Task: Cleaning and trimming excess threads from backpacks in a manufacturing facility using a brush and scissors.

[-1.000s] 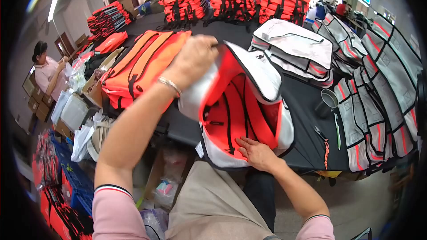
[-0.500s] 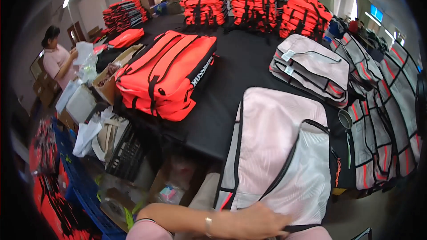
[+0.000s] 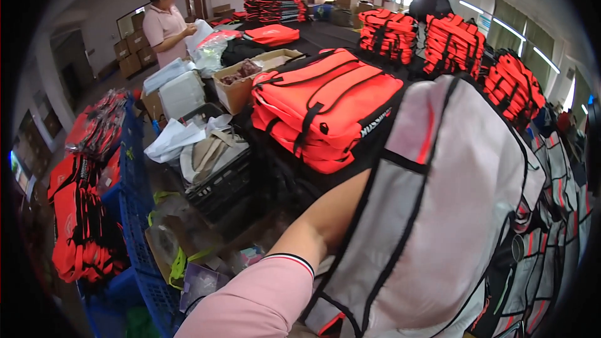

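A large grey and pale pink backpack (image 3: 463, 200) with black trim stands raised and tilted close in front of me, filling the right of the view. My left forearm (image 3: 325, 216), in a pink short sleeve, reaches up behind its left edge. The backpack hides my left hand, so its fingers and grip do not show. My right hand is out of sight. Just beyond the raised backpack lies a stack of orange-red backpacks (image 3: 325, 106) with black straps, on the black-covered table (image 3: 322, 32).
A black crate (image 3: 219, 191) with cloth pieces and an open carton (image 3: 231, 97) stand left of the stack. A blue plastic crate (image 3: 134, 213) is beside orange-red bags (image 3: 81, 219). Grey bags (image 3: 557, 181) hang at the right. Another person (image 3: 166, 25) stands at the far left.
The grey and pink backpack went from lying flat on the table to raised and tilted. My left hand passed from its near end to behind it. The view swung left.
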Demonstrator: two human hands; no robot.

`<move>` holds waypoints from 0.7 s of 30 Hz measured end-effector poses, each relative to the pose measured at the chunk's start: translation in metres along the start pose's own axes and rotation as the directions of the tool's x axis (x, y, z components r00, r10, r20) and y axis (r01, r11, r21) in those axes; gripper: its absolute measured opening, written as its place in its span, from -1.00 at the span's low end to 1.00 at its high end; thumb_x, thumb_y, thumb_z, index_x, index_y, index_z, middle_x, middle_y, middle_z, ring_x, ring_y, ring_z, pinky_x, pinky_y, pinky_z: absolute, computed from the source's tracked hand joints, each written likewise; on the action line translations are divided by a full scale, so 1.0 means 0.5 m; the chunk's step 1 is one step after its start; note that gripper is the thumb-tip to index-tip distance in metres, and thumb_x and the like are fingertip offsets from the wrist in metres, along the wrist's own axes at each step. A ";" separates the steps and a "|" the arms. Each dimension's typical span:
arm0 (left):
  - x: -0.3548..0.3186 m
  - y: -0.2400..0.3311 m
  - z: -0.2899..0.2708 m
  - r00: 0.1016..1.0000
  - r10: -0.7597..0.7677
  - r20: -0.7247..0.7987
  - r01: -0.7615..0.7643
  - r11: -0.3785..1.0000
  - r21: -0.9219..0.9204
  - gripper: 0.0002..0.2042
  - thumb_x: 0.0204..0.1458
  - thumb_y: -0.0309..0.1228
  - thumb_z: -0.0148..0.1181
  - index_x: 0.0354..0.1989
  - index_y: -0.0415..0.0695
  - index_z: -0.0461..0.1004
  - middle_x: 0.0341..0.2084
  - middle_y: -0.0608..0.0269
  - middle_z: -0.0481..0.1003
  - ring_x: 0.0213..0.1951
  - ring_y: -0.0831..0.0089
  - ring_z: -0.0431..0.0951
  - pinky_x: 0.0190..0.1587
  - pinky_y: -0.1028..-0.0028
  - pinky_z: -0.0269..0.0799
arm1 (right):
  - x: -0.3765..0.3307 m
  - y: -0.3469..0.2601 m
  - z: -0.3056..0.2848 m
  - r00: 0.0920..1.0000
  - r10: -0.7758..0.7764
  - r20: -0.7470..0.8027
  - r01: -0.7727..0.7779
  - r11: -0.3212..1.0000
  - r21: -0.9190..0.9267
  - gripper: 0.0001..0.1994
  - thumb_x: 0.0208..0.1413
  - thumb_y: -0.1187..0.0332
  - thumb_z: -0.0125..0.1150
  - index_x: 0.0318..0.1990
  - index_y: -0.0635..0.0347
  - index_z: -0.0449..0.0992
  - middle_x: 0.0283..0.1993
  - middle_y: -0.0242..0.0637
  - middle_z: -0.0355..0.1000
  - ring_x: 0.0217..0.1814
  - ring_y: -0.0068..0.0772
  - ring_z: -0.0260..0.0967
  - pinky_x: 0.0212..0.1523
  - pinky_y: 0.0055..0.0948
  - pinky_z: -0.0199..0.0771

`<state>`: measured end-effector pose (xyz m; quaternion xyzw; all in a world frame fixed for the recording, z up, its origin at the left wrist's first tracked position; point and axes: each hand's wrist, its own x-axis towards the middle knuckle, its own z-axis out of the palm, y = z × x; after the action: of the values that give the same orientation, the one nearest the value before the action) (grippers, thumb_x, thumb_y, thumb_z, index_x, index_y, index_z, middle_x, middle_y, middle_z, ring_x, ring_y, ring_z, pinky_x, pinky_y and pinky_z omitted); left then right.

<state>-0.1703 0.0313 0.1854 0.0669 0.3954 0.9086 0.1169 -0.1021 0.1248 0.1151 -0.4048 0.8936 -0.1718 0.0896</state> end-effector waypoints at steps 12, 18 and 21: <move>0.038 -0.042 -0.010 0.994 -0.088 -0.069 0.083 0.994 -0.066 -0.64 0.26 -0.32 0.02 0.19 -0.16 0.36 0.03 0.25 0.46 -0.07 0.50 0.49 -0.02 0.50 0.42 | 0.098 -0.071 0.081 0.984 -0.166 0.069 0.163 0.985 0.046 -0.78 0.16 0.32 0.09 -0.15 0.28 0.50 -0.14 0.03 0.49 -0.04 0.02 0.45 -0.01 -0.17 0.48; 0.007 -0.109 -0.001 0.977 -0.211 0.016 0.211 0.972 -0.104 -0.65 0.25 -0.31 0.03 0.17 -0.17 0.38 0.00 0.25 0.47 -0.10 0.52 0.48 -0.06 0.50 0.44 | 0.091 -0.040 0.093 0.991 -0.120 0.052 0.117 0.992 0.049 -0.78 0.15 0.32 0.10 -0.17 0.29 0.51 -0.16 0.04 0.49 -0.06 0.02 0.45 -0.02 -0.17 0.48; -0.003 -0.149 0.018 0.957 -0.276 0.085 0.285 0.951 -0.121 -0.65 0.25 -0.31 0.03 0.16 -0.17 0.40 -0.02 0.25 0.48 -0.12 0.53 0.48 -0.08 0.49 0.45 | 0.075 -0.008 0.088 0.997 -0.073 0.039 0.072 0.997 0.038 -0.78 0.14 0.32 0.10 -0.18 0.29 0.51 -0.17 0.04 0.49 -0.06 0.03 0.46 -0.03 -0.17 0.48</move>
<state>-0.1552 0.0865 0.1368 0.0325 0.3358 0.9041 0.2622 -0.1107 0.0838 0.0750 -0.4386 0.8731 -0.1832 0.1089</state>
